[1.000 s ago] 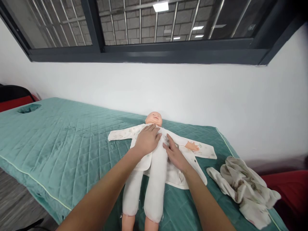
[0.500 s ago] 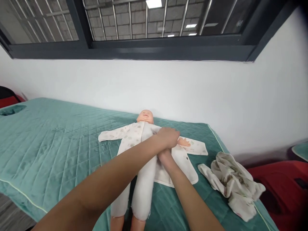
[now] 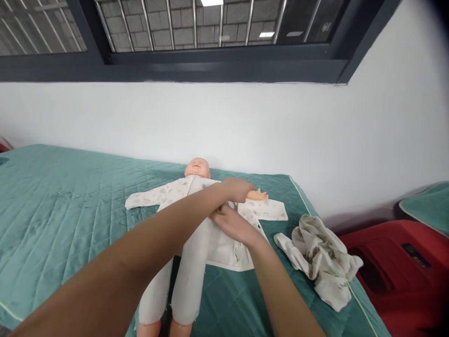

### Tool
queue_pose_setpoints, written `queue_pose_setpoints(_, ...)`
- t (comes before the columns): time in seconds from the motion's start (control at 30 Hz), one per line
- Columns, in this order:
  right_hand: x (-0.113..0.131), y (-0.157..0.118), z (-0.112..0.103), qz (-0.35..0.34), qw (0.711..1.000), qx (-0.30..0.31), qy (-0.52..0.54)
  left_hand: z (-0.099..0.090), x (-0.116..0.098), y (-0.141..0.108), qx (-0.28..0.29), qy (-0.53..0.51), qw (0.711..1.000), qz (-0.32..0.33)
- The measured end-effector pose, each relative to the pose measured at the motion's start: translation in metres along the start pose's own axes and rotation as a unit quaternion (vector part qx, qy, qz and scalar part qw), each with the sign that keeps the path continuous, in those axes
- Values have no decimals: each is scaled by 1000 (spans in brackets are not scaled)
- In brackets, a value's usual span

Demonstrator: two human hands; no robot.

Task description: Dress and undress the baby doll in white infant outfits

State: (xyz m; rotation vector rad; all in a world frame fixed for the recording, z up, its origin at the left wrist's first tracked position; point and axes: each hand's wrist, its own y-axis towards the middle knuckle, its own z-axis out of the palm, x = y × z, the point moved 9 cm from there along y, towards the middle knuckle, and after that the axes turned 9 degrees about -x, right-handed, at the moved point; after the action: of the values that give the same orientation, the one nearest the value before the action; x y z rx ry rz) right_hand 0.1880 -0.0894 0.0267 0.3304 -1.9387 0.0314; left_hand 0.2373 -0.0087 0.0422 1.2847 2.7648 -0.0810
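A baby doll (image 3: 189, 276) lies on its back with its head toward the wall. Its patterned white baby shirt (image 3: 175, 189) is spread open, with one sleeve over the doll's arm on the left. My left hand (image 3: 238, 189) is closed around the doll's other arm, whose bare hand sticks out past my fingers. Beneath that arm lies the flat, unfilled second sleeve (image 3: 270, 209). Just below, my right hand (image 3: 233, 223) has its fingers closed at the shirt's open side; my left forearm partly hides the doll's chest.
A green quilted cover (image 3: 87, 187) spreads under the doll. Crumpled patterned baby clothing (image 3: 321, 257) lies at the right edge. Beyond it stands a red plastic object (image 3: 403, 262). A white wall (image 3: 140, 121) and a dark window frame (image 3: 224, 65) rise behind.
The camera view has shifted, so the scene sits further left. My right hand has come away from my left wrist onto the shirt, whose open side is now bunched up. The doll's arm is raised slightly.
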Motion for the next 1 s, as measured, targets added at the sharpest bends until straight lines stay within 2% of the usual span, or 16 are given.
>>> queue_pose_setpoints(0.07, 3, -12, -16, 15, 997, 65, -41, -3, 7, -4, -11, -9, 1000, -6)
queue_pose_setpoints(0.17, -18, -20, -55, 59, 991, 80, -89, -7, 16, -8, -37, -40, 998, -17)
queue_pose_setpoints(0.23, -50, -17, -88, 129, 978, 14, -165, -10, 21, -9, -66, -65, 995, -21)
queue_pose_setpoints(0.3, -75, -11, -115, 173, 945, -81, -264, -10, 22, -11, -80, -74, 994, -15)
queue_pose_setpoints(0.37, -89, -4, -125, 189, 915, -150, -324, -7, 19, -13, -81, -62, 995, 3)
queue_pose_setpoints(0.4, -92, -1, -123, 189, 910, -165, -329, -6, 17, -15, -84, -53, 995, 10)
queue_pose_setpoints(0.5, -97, 5, -116, 177, 926, -191, -273, -2, 12, -18, -88, -40, 995, 25)
queue_pose_setpoints(0.6, -102, 2, -127, 174, 939, -224, -195, 3, 13, -19, -76, -49, 996, 17)
queue_pose_setpoints(0.77, -120, -13, -167, 195, 920, -328, -88, 13, 9, -19, -60, -19, 997, 36)
queue_pose_setpoints(0.87, -122, -19, -173, 190, 907, -376, 6, 24, 5, -20, -44, 22, 998, 49)
queue_pose_setpoints(1.0, -106, -22, -174, 148, 894, -409, 110, 28, 1, -21, -37, 40, 997, 53)
